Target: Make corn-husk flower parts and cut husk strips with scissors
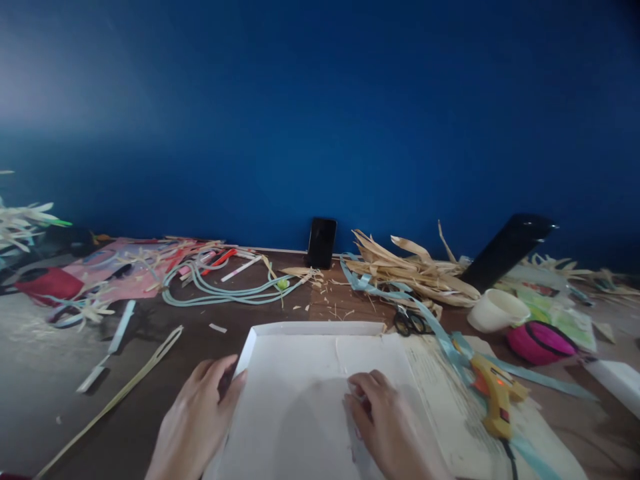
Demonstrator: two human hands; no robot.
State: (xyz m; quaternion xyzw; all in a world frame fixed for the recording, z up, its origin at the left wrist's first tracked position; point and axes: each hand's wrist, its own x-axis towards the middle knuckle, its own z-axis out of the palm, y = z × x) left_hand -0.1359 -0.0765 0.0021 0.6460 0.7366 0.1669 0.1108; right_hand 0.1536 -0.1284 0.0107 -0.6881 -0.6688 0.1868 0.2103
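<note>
A shallow white cardboard box lid (pixel 300 400) lies in front of me, its raised rim facing the far side. Beside its left edge is my left hand (pixel 200 413), fingers bent and the thumb apart from them, the thumb tip at the rim. Over the right part of the lid, my right hand (pixel 387 420) has its thumb and fingertips drawn together. Whatever lies between those fingertips is too small or hidden to make out. Faint thin marks or strands show on the white surface near them.
A yellow glue gun (pixel 495 397) with a lit red light lies on printed paper (pixel 450 413) at right. Beyond are black scissors (pixel 411 323), dried husks (pixel 405 267), a white cup (pixel 499 311) and a phone (pixel 322 243). Pale blue cord (pixel 225 298) and a braided strip (pixel 120 395) lie left.
</note>
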